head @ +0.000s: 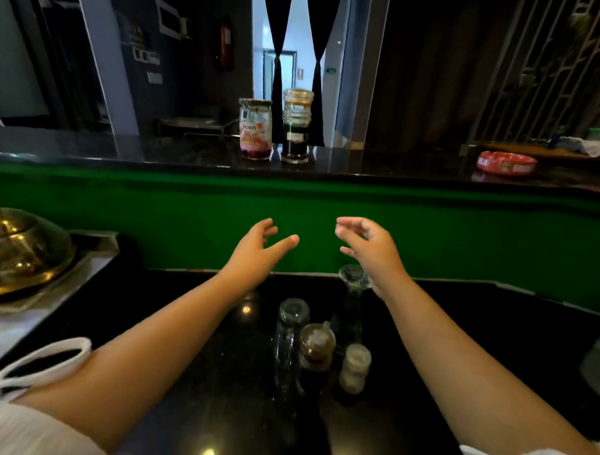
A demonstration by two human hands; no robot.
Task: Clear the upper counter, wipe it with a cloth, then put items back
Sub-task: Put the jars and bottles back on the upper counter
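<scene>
The upper counter is a dark polished ledge above a green wall. On it stand a jar with a pink label and, just to its right, a clear jar with dark contents. A red ashtray lies far right on the same ledge. My left hand and my right hand are raised in front of the green wall, below the two jars, fingers apart and holding nothing. On the lower black counter stand an upturned glass, a tall clear glass, a dark bottle and a small shaker.
A brass vessel sits on a tray at the left of the lower counter. A white-rimmed item lies by my left elbow. A blurred grey object sits at the right edge. Cloth-like things lie beyond the ashtray.
</scene>
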